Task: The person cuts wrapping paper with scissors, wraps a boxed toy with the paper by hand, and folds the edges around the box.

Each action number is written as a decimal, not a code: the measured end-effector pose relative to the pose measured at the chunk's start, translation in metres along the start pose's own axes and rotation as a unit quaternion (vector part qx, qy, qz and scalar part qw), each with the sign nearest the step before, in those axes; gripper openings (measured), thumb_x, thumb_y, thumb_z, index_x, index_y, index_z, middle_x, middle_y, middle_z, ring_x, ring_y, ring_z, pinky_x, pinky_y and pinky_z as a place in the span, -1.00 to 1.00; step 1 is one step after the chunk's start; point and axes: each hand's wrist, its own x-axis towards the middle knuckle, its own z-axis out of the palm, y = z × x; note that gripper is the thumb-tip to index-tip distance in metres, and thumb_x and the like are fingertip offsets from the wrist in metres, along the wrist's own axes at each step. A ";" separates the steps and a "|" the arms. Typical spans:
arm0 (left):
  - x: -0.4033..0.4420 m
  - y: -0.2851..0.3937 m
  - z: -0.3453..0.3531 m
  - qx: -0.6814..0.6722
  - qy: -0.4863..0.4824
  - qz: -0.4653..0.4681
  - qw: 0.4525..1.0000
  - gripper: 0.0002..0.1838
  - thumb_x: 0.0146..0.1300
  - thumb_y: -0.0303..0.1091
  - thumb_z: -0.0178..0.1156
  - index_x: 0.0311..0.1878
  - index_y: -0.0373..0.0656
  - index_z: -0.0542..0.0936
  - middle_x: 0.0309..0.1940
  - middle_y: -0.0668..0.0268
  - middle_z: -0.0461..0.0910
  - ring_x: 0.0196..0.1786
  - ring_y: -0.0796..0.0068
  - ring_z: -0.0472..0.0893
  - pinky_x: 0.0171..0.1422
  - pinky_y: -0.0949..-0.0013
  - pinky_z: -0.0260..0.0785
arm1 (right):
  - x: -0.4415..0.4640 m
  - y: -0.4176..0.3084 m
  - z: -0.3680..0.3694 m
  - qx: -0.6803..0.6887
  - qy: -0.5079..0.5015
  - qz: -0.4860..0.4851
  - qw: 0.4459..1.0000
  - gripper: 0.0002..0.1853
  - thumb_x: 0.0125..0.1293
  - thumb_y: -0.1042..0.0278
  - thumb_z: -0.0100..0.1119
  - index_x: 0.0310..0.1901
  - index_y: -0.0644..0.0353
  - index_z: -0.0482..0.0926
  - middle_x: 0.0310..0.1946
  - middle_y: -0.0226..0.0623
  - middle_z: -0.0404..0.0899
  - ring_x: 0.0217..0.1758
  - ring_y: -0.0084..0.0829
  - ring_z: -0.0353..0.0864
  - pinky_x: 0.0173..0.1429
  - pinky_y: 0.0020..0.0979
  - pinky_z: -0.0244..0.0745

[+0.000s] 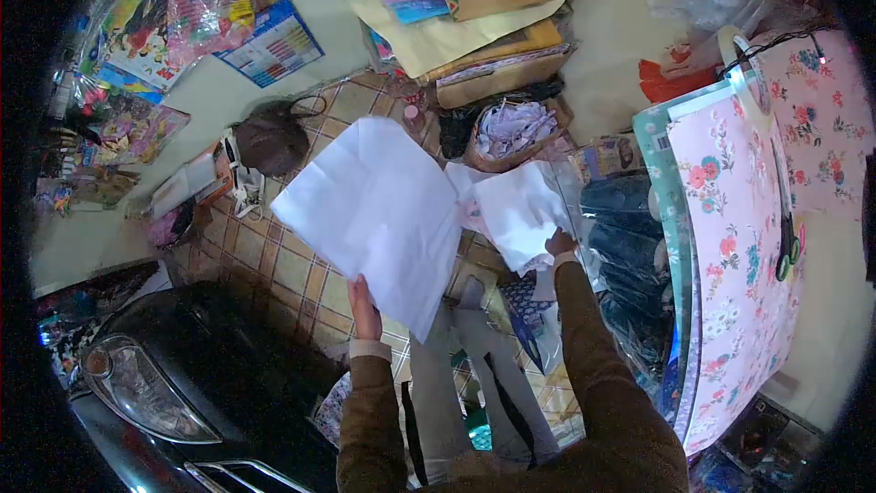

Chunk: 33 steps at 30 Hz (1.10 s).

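Observation:
My left hand (365, 312) is closed on the lower edge of a large white paper sheet (374, 210), tilted up in front of me. The thumb lies along the edge, with the other fingers hidden behind the paper. On the right, my right hand (560, 242) is closed at the edge of a smaller, crumpled white sheet (522, 215); its fingertips are partly hidden. Close to this hand are dark blue wrapped bundles (620, 228). Beyond both sheets, an open bag of crumpled paper scraps (516, 128) sits on the floor.
Floral boards (730, 246) stand at the right, with scissors (787, 251) hanging there. A black vehicle front with a headlight (146, 388) occupies the lower left. Brown envelopes (502, 73) are stacked against the wall. A dark bag (271, 139) rests on the tiled floor (274, 246).

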 end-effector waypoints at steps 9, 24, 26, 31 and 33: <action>-0.022 -0.006 -0.018 0.022 0.065 0.011 0.998 -0.48 0.40 -0.21 -0.01 0.30 -0.30 0.20 0.21 0.23 0.31 0.24 0.42 0.29 0.35 0.37 0.08 | 0.034 -0.039 0.070 -0.125 0.420 -0.218 0.872 -0.32 0.04 0.32 0.27 0.23 0.09 0.24 0.37 -0.02 0.01 0.46 -0.03 -0.02 0.40 0.12 -0.02; 0.038 -0.074 -0.032 0.033 0.106 -0.001 0.994 -0.49 0.37 -0.14 0.03 0.24 -0.29 0.27 0.15 0.21 0.36 0.15 0.39 0.38 0.25 0.35 0.22 | 0.266 0.055 0.084 -0.664 0.302 0.161 0.665 -0.53 0.39 0.26 -0.29 0.33 -0.17 0.19 0.48 -0.43 -0.15 0.54 -0.26 -0.33 0.46 0.16 -0.50; 0.048 -0.082 -0.037 0.050 0.112 0.000 0.992 -0.48 0.37 -0.14 0.03 0.25 -0.29 0.27 0.16 0.22 0.35 0.17 0.39 0.37 0.26 0.35 0.20 | 0.251 0.060 0.041 -0.502 0.256 0.088 0.822 -0.54 0.37 0.25 -0.26 0.31 -0.21 0.24 0.49 -0.45 -0.18 0.55 -0.24 -0.39 0.44 0.23 -0.50; 0.052 -0.083 -0.036 0.053 0.142 -0.003 0.988 -0.46 0.35 -0.14 0.06 0.26 -0.29 0.27 0.17 0.24 0.33 0.19 0.42 0.34 0.29 0.36 0.16 | 0.202 0.046 0.027 -0.183 0.389 -0.165 0.888 -0.45 0.18 0.24 0.10 0.23 0.04 0.30 0.34 -0.20 0.14 0.42 -0.20 0.07 0.41 0.00 -0.05; 0.043 -0.075 -0.029 0.043 0.173 0.000 0.984 -0.46 0.35 -0.14 0.07 0.25 -0.30 0.28 0.15 0.26 0.35 0.19 0.44 0.34 0.30 0.38 0.14 | 0.162 0.023 0.023 -0.142 0.430 -0.153 0.879 -0.40 0.12 0.24 0.17 0.24 0.07 0.28 0.28 -0.19 0.22 0.33 -0.21 0.19 0.36 -0.09 0.06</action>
